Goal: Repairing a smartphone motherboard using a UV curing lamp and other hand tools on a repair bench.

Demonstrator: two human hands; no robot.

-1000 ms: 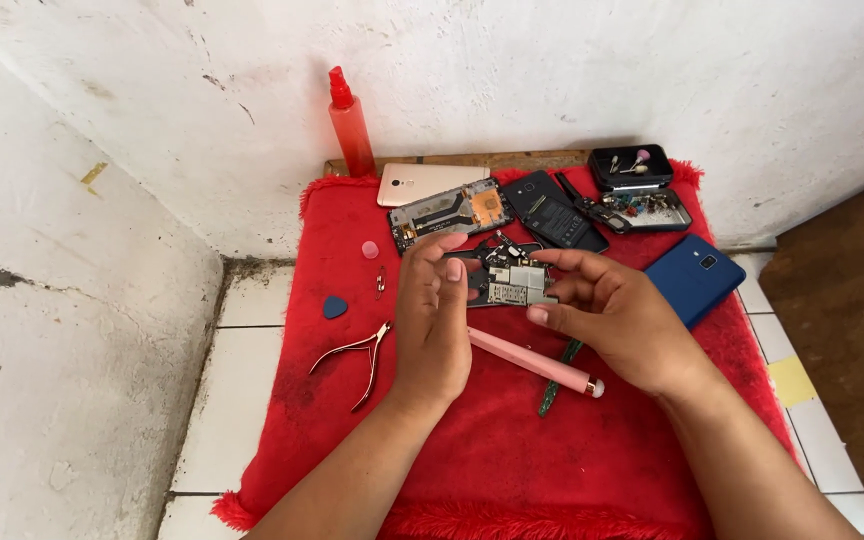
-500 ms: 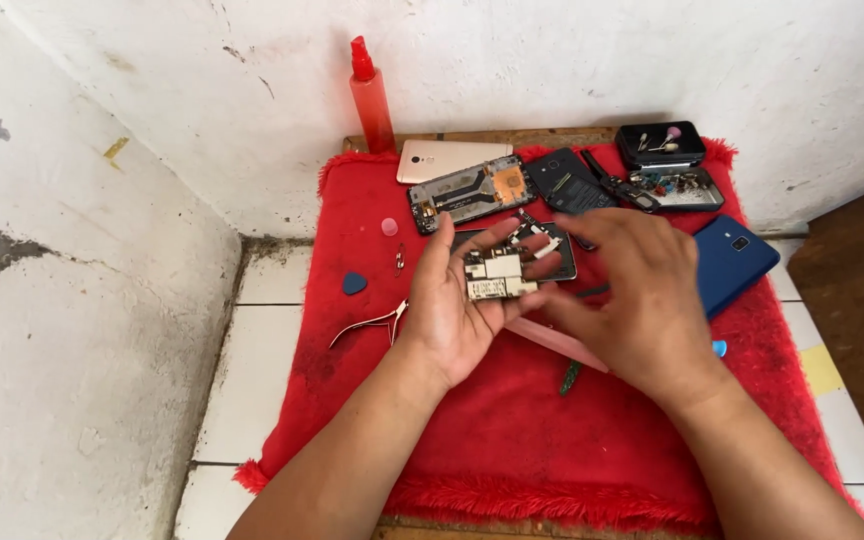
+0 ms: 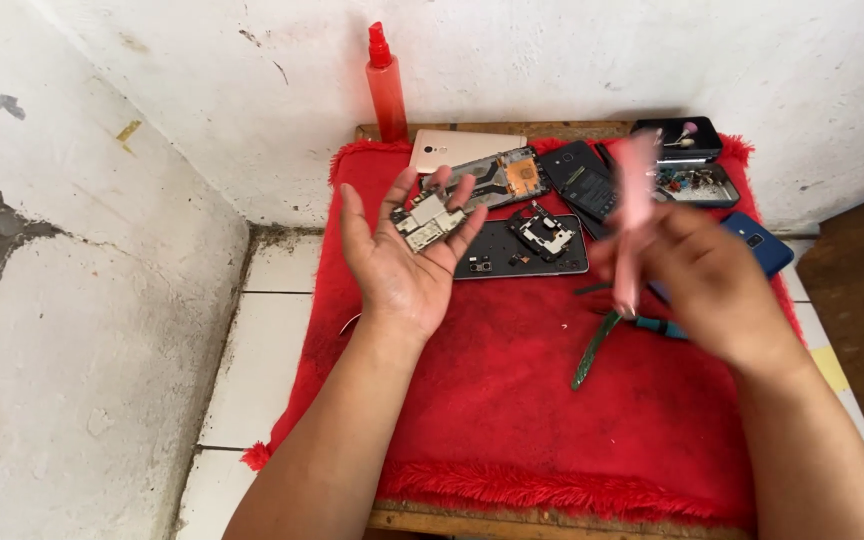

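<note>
My left hand point(image 3: 404, 258) is palm up above the red cloth point(image 3: 512, 400), and a small circuit board point(image 3: 428, 222) lies on its fingers. My right hand point(image 3: 712, 280) is blurred with motion and grips a pink stick-shaped tool point(image 3: 632, 215), held nearly upright. Just beyond my hands an opened dark phone body point(image 3: 520, 248) lies flat on the cloth with small parts inside it.
A red bottle point(image 3: 386, 88) stands against the white wall. Behind lie a gold phone back point(image 3: 464, 147), a phone frame with an orange part point(image 3: 508, 177), a dark phone point(image 3: 580, 182), a blue phone point(image 3: 758, 246), a black parts tray point(image 3: 694, 182) and a green-handled tool point(image 3: 592, 352).
The left hand turned palm up with the circuit board on it. The right hand left the board and picked up the pink tool from the cloth, swinging it upright.
</note>
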